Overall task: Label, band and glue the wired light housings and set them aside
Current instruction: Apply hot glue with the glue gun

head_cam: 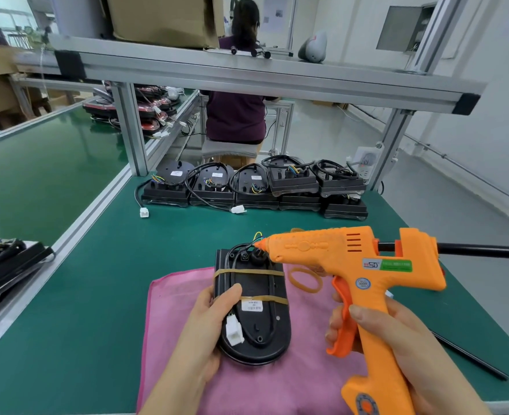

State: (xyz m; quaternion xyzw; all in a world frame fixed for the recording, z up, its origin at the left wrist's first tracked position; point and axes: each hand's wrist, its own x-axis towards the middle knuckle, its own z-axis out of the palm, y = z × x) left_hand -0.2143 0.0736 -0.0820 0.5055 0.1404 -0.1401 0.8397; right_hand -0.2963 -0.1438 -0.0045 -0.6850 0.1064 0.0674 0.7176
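A black light housing (262,283) lies on a pink cloth (184,298), with two rubber bands around it, a white label and a white connector on top. My left hand (208,319) grips its left edge, thumb on top. My right hand (396,336) grips the handle of an orange glue gun (346,259), fingers on the trigger. The gun's nozzle touches the wire socket at the housing's far end, where coloured wires come out.
A loose rubber band (305,278) lies on the cloth right of the housing. Several wired housings (253,187) stand in a row at the table's far edge. More housings (4,265) sit at the left. A black rod (468,354) lies at the right. A person sits beyond.
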